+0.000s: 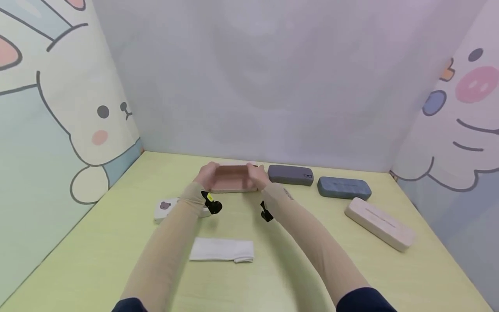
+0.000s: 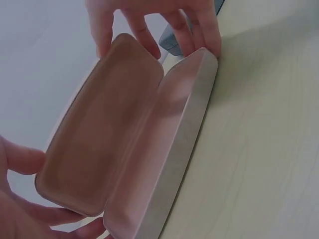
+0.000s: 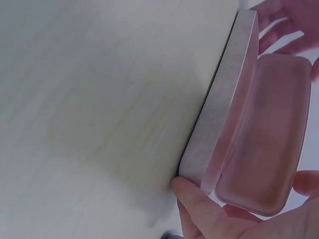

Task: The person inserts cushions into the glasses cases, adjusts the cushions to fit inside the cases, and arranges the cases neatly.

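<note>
A glasses case (image 1: 232, 183) with a pink lining stands with its lid raised near the back of the table. My left hand (image 1: 206, 175) holds its left end, and my right hand (image 1: 258, 176) grips the right end. The left wrist view shows the brown-pink inside of the lid (image 2: 99, 119), with a thumb at the lid's edge and fingers around the end. Seen from the right wrist, my right fingers (image 3: 199, 201) touch the end of the pale base (image 3: 214, 119) while the thumb is at the lid. Nothing lies inside the case.
A folded white cloth (image 1: 222, 250) lies in front. A white case with a bear print (image 1: 163, 209) is partly behind my left forearm. To the right are a dark grey case (image 1: 288, 174), a blue case (image 1: 344, 187) and a pale pink case (image 1: 380, 223). Printed curtains border the table.
</note>
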The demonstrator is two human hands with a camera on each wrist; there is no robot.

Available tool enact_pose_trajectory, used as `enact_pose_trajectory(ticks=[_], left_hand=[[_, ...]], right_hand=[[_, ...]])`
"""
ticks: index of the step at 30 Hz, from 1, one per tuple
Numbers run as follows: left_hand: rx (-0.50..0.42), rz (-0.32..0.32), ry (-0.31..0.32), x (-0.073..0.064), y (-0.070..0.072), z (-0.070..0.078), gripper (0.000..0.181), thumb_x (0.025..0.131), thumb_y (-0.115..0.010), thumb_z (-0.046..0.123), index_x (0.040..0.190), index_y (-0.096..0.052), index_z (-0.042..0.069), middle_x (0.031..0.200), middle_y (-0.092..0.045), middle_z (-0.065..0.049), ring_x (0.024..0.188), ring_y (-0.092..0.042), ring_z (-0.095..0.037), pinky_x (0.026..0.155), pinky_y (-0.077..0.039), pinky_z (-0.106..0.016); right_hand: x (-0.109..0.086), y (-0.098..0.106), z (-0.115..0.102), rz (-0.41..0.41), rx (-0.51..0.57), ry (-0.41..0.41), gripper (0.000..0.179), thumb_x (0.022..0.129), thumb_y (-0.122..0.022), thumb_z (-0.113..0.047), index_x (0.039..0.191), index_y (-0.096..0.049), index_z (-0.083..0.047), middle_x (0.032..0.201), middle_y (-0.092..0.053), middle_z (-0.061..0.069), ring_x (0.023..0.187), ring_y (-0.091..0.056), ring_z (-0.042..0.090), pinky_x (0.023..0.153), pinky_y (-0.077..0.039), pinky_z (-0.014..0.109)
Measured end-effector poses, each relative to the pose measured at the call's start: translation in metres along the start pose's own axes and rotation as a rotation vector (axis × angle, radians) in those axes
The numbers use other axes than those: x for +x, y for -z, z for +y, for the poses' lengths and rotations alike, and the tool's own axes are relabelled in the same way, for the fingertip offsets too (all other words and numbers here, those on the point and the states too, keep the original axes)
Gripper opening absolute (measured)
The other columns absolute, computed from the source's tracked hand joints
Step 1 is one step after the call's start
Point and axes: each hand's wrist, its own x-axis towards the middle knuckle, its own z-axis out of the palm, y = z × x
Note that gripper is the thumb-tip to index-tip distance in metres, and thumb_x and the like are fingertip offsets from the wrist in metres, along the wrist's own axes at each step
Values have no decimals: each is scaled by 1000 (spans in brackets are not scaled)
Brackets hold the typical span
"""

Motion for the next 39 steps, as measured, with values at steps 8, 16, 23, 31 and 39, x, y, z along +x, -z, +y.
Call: enact_pose_trajectory(ticks=[8, 16, 23, 31, 39], left_hand=[[-32, -152, 80, -22, 6, 12, 65, 99, -39, 28, 155, -10, 12, 162, -2, -15, 144, -20, -31, 91, -39, -29], [-9, -203, 93, -25, 0, 10, 59, 98, -40, 25, 152, -22, 9, 158, -14, -19, 144, -20, -39, 118, -24, -48], [81, -229, 98, -28, 0, 11, 48, 97, -42, 29, 137, -35, 4, 154, -22, -22, 140, -27, -41, 116, -27, -49], [166, -258, 92, -32, -1, 11, 33, 95, -42, 30, 118, -43, 5, 135, -37, -17, 110, -46, -30, 100, -41, -41], [217, -322, 80, -45, -13, 12, 47, 98, -38, 31, 133, -35, 0, 144, -32, -22, 123, -43, -35, 108, -38, -47]], right_hand=[[-19, 0, 4, 53, 107, -68, 77, 97, -38, -48, 153, -7, -7, 158, -16, 19, 139, -32, 34, 100, -46, 53], [-31, 8, 16, 49, 59, -63, 83, 96, -37, -50, 154, 3, -7, 160, -11, 16, 132, -40, 32, 90, -52, 49], [-40, 10, 20, 63, 32, -85, 83, 97, -36, -51, 154, 5, -7, 159, -17, 17, 105, -54, 28, 86, -54, 44], [-51, 14, 25, 62, 32, -97, 82, 97, -34, -54, 154, 5, -9, 150, -31, 21, 79, -52, 22, 78, -53, 41], [-61, 30, 36, 8, 48, -106, 86, 96, -35, -53, 153, 11, -9, 161, -8, 16, 118, -50, 31, 95, -51, 46]])
